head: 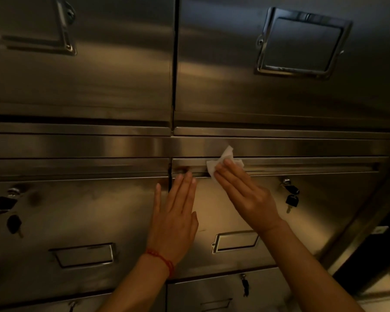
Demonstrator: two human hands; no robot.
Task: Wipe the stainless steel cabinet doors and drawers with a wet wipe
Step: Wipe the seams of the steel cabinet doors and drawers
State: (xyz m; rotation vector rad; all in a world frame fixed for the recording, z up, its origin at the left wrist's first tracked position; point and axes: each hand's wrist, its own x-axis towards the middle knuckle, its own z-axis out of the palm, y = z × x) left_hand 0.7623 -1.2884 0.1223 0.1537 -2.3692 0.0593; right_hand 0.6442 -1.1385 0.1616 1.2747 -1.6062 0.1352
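A stainless steel cabinet fills the view, with two upper doors (223, 82) and drawers below. My right hand (245, 194) presses a white wet wipe (221, 162) with straight fingers against the top lip of the right drawer (313, 221). My left hand (176, 215) lies flat with straight fingers on the same drawer's front, right beside the gap to the left drawer (77, 217). A red string bracelet (161, 260) circles my left wrist.
Keys hang from locks on the left drawer (9, 206) and the right drawer (291, 194). Label frames (235, 240) sit on the drawer fronts, and a large square handle frame (300, 42) is on the upper right door. Lower drawers (223, 293) show below.
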